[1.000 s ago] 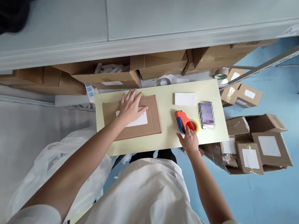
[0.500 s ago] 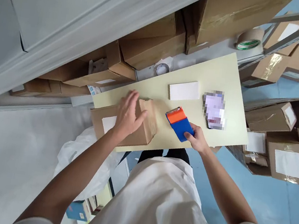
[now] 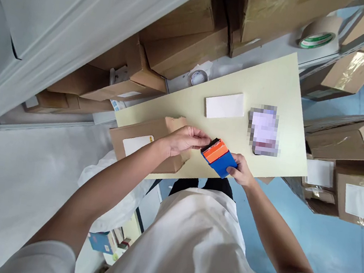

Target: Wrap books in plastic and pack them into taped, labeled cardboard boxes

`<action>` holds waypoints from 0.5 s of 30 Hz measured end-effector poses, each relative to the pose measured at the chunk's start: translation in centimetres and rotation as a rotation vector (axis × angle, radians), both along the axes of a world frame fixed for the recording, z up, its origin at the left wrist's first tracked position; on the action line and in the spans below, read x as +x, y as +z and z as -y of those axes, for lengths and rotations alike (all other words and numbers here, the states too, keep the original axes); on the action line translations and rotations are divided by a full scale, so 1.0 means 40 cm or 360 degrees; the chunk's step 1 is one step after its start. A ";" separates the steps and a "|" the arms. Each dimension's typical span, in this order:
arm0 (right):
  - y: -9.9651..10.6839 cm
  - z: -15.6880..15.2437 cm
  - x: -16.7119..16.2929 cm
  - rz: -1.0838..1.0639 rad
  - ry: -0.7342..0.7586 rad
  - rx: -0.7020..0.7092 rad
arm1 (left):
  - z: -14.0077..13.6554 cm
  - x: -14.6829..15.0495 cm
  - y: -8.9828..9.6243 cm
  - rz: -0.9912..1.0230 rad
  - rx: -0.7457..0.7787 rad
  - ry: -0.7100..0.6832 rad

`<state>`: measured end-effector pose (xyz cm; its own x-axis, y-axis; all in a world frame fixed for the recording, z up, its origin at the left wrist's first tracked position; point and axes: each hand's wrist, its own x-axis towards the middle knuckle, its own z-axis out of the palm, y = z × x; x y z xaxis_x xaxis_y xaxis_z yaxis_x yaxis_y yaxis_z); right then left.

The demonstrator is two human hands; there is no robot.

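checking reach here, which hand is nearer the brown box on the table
Left: the left hand is over the box's right end. The right hand is farther right, holding the tape dispenser.

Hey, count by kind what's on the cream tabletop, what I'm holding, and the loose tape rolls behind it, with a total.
Cardboard parcel: 1
Tape dispenser, in your right hand: 1
White rectangular item: 1
Phone-like item, blurred out: 1
Loose tape rolls: 2
Total: 6

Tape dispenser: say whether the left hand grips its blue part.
No, the right hand holds the tape dispenser by its blue part, and the left hand is at its toothed end.
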<state>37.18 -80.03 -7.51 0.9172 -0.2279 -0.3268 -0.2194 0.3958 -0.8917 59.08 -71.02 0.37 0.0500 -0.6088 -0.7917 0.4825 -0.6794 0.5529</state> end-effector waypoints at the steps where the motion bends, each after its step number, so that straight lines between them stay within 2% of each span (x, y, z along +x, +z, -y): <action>1: 0.000 -0.002 -0.001 0.0002 0.0007 0.0010 | -0.003 -0.001 -0.002 -0.0030 0.0001 0.0021; 6: 0.002 -0.011 -0.007 0.0009 -0.0051 0.0010 | -0.012 0.021 0.015 -0.0084 0.0057 0.0049; 9: 0.006 -0.018 -0.010 0.0029 -0.0090 0.0009 | -0.006 0.041 0.033 -0.0033 0.0157 -0.0054; 15: 0.021 -0.054 0.002 -0.0062 -0.0166 -0.0057 | 0.025 0.032 0.043 0.0822 0.0145 -0.0483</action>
<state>37.24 -77.87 -6.67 0.8747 -0.3338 -0.3515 -0.2133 0.3862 -0.8974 60.35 -72.02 2.08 0.2766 -0.5870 -0.7609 -0.0557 -0.8003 0.5971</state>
